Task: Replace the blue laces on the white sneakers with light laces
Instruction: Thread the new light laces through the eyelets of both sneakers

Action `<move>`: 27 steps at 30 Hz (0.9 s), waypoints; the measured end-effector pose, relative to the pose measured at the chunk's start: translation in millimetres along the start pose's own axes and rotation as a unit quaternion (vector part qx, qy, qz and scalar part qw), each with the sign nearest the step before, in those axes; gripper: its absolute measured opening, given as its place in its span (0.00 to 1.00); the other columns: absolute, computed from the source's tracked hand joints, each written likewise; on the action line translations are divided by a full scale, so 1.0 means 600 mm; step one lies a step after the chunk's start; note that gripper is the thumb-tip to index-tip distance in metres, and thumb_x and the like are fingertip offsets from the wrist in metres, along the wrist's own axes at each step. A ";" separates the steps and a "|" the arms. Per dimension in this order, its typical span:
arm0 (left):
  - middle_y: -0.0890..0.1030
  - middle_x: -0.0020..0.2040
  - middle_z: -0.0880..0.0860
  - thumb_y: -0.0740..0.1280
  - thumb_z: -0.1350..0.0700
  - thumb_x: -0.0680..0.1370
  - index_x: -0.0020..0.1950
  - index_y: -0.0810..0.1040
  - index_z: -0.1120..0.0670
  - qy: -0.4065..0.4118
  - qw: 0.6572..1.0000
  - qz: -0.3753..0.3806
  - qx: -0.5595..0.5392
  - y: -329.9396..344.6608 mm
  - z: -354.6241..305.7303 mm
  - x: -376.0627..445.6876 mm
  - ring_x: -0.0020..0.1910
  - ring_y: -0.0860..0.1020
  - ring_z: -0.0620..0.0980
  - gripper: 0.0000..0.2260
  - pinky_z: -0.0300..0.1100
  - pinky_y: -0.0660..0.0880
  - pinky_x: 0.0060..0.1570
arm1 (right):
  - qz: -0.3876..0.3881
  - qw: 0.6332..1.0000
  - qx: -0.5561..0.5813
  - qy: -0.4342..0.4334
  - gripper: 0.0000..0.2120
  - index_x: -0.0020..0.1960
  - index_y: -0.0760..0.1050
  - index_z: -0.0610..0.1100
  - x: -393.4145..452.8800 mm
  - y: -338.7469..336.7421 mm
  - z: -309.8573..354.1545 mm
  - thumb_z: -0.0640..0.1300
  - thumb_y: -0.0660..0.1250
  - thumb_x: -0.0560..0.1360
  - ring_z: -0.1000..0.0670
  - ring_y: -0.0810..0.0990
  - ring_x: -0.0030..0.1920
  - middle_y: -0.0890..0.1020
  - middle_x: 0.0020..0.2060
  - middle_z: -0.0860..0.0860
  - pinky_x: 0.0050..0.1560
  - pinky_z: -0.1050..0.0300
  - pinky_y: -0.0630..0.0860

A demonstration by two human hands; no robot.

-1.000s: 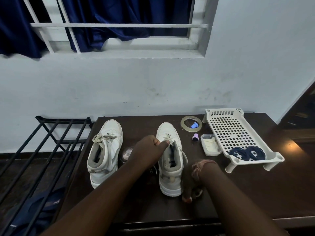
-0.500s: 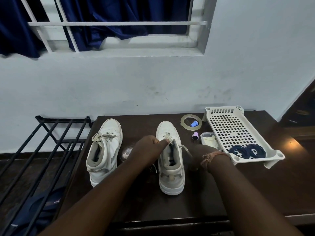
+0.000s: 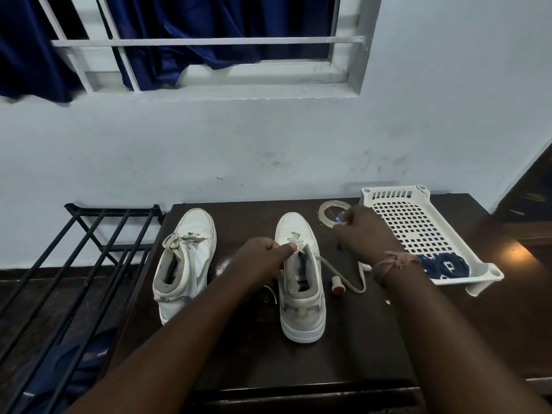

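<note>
Two white sneakers stand on the dark table (image 3: 343, 354), toes toward the wall. The left sneaker (image 3: 191, 258) carries a light lace tied at its top. My left hand (image 3: 263, 261) pinches the light lace (image 3: 337, 273) at the upper eyelets of the right sneaker (image 3: 301, 294). That lace's loose end trails right across the table. My right hand (image 3: 367, 234) reaches to the tape roll (image 3: 328, 213), fingertips curled on a small blue object (image 3: 338, 219) inside it. Two coiled blue laces (image 3: 445, 265) lie in the white perforated tray (image 3: 418, 222).
A small spool with a red end (image 3: 337, 286) lies right of the right sneaker. My right wrist partly hides a small white box (image 3: 363, 265). A black metal rack (image 3: 74, 264) stands left of the table. The wall is close behind.
My right hand rose from the table edge beside the right sneaker and moved back and right to the tape roll, leaving the red-ended spool on the table. The left hand kept its pinch.
</note>
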State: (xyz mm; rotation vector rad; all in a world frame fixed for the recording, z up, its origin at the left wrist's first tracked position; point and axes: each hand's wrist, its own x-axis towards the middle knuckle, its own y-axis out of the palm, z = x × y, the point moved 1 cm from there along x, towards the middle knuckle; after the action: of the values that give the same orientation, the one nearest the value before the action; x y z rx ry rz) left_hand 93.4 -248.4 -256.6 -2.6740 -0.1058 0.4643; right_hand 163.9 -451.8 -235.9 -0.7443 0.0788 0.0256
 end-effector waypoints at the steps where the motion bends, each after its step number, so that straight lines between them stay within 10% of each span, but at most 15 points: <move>1: 0.83 0.36 0.55 0.71 0.42 0.77 0.50 0.81 0.63 -0.008 1.000 0.011 -0.027 0.000 -0.001 0.000 0.34 0.79 0.49 0.21 0.45 0.77 0.39 | -0.050 0.998 0.017 -0.044 0.09 0.54 0.76 0.45 0.001 -0.008 0.022 0.41 0.68 0.74 0.50 0.79 0.48 0.80 0.47 0.50 0.49 0.57 0.72; 5: 0.85 0.47 0.65 0.72 0.50 0.78 0.53 0.82 0.66 -0.061 0.987 0.051 -0.143 -0.004 0.000 0.003 0.40 0.80 0.55 0.17 0.46 0.80 0.43 | -0.112 0.965 0.130 -0.199 0.17 0.59 0.79 0.46 -0.029 -0.014 0.065 0.33 0.62 0.74 0.57 0.81 0.52 0.82 0.52 0.54 0.55 0.59 0.78; 12: 0.86 0.45 0.58 0.71 0.60 0.79 0.55 0.82 0.62 -0.136 0.946 0.060 -0.288 -0.008 0.003 -0.001 0.43 0.83 0.53 0.07 0.45 0.83 0.47 | 0.065 0.968 -0.017 -0.241 0.16 0.48 0.85 0.46 -0.046 0.037 0.066 0.31 0.62 0.76 0.62 0.80 0.39 0.84 0.39 0.55 0.44 0.67 0.75; 27: 0.86 0.42 0.55 0.71 0.61 0.79 0.51 0.83 0.60 -0.155 0.934 0.068 -0.314 -0.013 0.009 0.002 0.42 0.85 0.50 0.03 0.43 0.82 0.44 | 0.031 0.948 -0.170 -0.266 0.08 0.37 0.82 0.49 -0.054 0.080 0.058 0.41 0.65 0.71 0.44 0.79 0.43 0.83 0.36 0.50 0.46 0.49 0.76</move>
State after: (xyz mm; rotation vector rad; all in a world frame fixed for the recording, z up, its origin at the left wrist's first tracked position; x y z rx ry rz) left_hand 92.8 -238.7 -258.5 -3.2138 -0.1890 1.0489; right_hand 131.3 -392.7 -240.0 -1.0568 -0.4293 0.3046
